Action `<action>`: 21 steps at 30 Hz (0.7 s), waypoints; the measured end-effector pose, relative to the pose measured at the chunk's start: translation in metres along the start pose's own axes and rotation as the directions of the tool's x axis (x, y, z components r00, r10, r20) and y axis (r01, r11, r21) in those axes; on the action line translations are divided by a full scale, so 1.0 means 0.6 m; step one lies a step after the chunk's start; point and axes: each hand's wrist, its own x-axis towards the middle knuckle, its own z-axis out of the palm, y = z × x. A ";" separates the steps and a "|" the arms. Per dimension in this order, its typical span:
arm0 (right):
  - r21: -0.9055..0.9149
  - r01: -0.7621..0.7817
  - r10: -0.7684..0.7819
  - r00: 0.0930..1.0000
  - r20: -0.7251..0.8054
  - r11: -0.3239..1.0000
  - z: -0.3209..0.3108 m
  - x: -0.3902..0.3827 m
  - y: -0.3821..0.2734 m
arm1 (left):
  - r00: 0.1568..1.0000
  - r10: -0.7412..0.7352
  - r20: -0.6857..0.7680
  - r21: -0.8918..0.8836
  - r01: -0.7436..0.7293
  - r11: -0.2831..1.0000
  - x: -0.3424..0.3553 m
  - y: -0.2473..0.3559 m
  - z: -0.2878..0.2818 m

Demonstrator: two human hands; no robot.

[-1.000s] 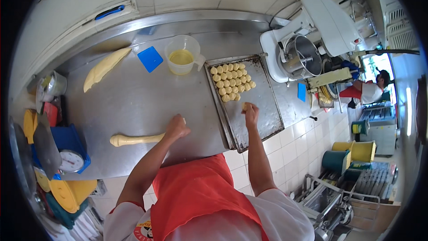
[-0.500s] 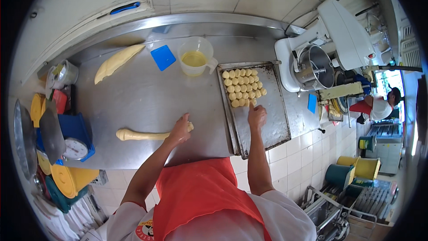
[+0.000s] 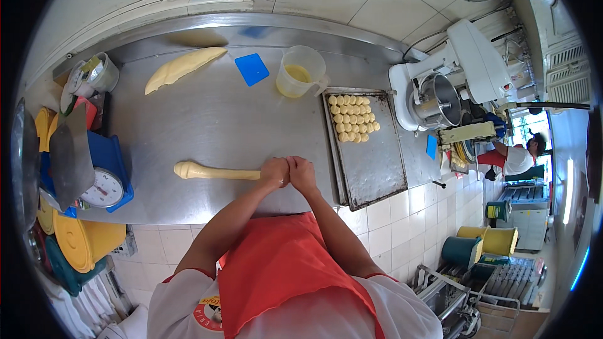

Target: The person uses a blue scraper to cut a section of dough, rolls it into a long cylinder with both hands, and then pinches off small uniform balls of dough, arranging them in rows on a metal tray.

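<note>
A long rope of pale yellow dough point(image 3: 220, 172) lies on the steel table, thicker at its left end. My left hand point(image 3: 274, 172) is wrapped round the right end of the rope. Against it, touching, is my right hand point(image 3: 302, 173), with its fingers closed; what they hold, if anything, is hidden. On the dark baking tray point(image 3: 377, 176) to the right, several rows of small dough balls point(image 3: 352, 118) fill the far left part. A larger flat piece of dough point(image 3: 183, 70) rests at the back left of the table.
Along the back are a blue scraper point(image 3: 252, 69) and a clear jug point(image 3: 300, 73) with yellow liquid. A white stand mixer point(image 3: 440, 81) stands right of the tray. At the left edge sits a blue scale point(image 3: 107, 182). Another person point(image 3: 518, 158) is far off at right.
My right hand has come from the dough balls on the tray back to my left hand, and the two now touch. The view has shifted slightly.
</note>
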 end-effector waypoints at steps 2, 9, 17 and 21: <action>-0.176 -0.051 0.054 0.998 0.016 0.983 0.002 0.005 0.003 | 0.999 -0.050 0.020 0.080 0.048 0.996 0.005 0.012 -0.001; 0.292 -0.009 -0.184 0.758 0.626 0.956 -0.063 -0.027 0.029 | 0.938 -0.281 0.202 -0.473 0.345 0.811 0.089 -0.121 0.008; 0.157 -0.383 0.414 0.862 -0.294 0.910 -0.266 0.084 0.384 | 0.988 -0.136 -0.077 0.020 0.138 0.990 0.071 -0.076 0.008; 0.083 -0.395 0.374 0.752 -0.543 0.915 -0.299 0.172 0.430 | 0.996 -0.094 0.004 0.063 0.093 0.994 0.075 -0.038 0.009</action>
